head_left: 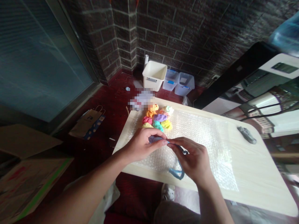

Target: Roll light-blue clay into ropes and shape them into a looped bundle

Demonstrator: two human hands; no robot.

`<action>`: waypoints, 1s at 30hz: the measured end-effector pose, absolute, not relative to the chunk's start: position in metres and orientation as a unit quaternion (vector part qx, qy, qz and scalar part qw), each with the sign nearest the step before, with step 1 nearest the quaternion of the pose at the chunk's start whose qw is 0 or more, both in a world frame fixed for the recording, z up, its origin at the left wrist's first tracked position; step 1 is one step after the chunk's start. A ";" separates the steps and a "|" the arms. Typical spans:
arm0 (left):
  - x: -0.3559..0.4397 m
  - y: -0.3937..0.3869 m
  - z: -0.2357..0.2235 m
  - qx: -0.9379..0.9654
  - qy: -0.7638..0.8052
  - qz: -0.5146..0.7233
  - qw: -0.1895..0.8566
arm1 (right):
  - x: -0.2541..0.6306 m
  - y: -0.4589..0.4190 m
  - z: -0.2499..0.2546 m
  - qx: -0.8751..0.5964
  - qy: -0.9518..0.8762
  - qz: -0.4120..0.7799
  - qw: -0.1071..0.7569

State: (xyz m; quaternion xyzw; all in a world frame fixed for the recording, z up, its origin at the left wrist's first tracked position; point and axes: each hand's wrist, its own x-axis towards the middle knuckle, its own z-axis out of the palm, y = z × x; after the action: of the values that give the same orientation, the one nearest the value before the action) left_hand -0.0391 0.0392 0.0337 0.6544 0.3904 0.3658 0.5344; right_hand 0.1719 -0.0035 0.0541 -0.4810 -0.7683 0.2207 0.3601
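Above the near half of the table, my left hand [146, 144] and my right hand [193, 157] meet with thumbs and fingertips pinched together. Both are closed on a soft blue strip [177, 174], whose exact kind I cannot make out. One part shows pale blue inside my left fingers. A darker curved end hangs below my right hand, close over the bubble wrap [198, 133]. Just beyond my left hand sits a cluster of soft, crumpled bundles [160, 117] in orange, red, purple, teal, yellow and white. My fingers hide the middle of the strip.
A grey crumpled bundle [247, 134] lies toward the right of the pale wooden table [261, 168]. Beyond the table stand a cream bin [154, 76] and clear plastic boxes [184, 84]. Paper bags [87, 123] and a cardboard box [30, 174] are at left.
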 end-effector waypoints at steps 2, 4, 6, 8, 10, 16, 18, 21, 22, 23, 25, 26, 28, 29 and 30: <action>-0.039 0.039 0.032 0.661 0.381 0.364 0.535 | 0.172 -0.004 0.054 -0.485 -0.768 0.220 0.356; -0.039 0.039 0.031 0.658 0.370 0.369 0.541 | 0.172 -0.004 0.054 -0.487 -0.765 0.217 0.361; -0.039 0.039 0.031 0.653 0.369 0.370 0.548 | 0.172 -0.003 0.054 -0.482 -0.764 0.213 0.371; -0.039 0.039 0.032 0.657 0.373 0.360 0.548 | 0.172 -0.003 0.054 -0.472 -0.768 0.213 0.376; -0.039 0.039 0.032 0.670 0.373 0.346 0.541 | 0.171 -0.002 0.055 -0.464 -0.773 0.218 0.375; -0.040 0.039 0.030 0.680 0.361 0.355 0.531 | 0.171 -0.003 0.057 -0.474 -0.774 0.217 0.360; -0.040 0.039 0.029 0.667 0.363 0.375 0.532 | 0.171 -0.003 0.057 -0.477 -0.769 0.216 0.367; -0.039 0.038 0.028 0.665 0.365 0.392 0.520 | 0.171 -0.002 0.056 -0.469 -0.764 0.229 0.381; -0.039 0.038 0.028 0.670 0.367 0.390 0.514 | 0.171 -0.002 0.056 -0.461 -0.764 0.235 0.385; -0.039 0.038 0.028 0.676 0.367 0.386 0.509 | 0.171 -0.002 0.056 -0.454 -0.765 0.241 0.388; -0.039 0.039 0.029 0.685 0.369 0.377 0.504 | 0.170 -0.002 0.056 -0.448 -0.768 0.243 0.388; -0.040 0.039 0.029 0.687 0.370 0.372 0.504 | 0.170 -0.002 0.057 -0.449 -0.770 0.241 0.385; -0.040 0.039 0.029 0.685 0.372 0.359 0.514 | 0.170 -0.003 0.057 -0.457 -0.772 0.234 0.375; -0.040 0.039 0.029 0.682 0.372 0.353 0.522 | 0.170 -0.003 0.058 -0.462 -0.772 0.232 0.370; -0.040 0.039 0.029 0.678 0.370 0.350 0.529 | 0.170 -0.003 0.058 -0.465 -0.772 0.230 0.366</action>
State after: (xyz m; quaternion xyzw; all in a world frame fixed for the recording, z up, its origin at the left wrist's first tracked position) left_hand -0.0395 0.0386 0.0292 0.6785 0.3701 0.3499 0.5295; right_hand 0.1702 -0.0034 0.0575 -0.4652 -0.7723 0.2297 0.3665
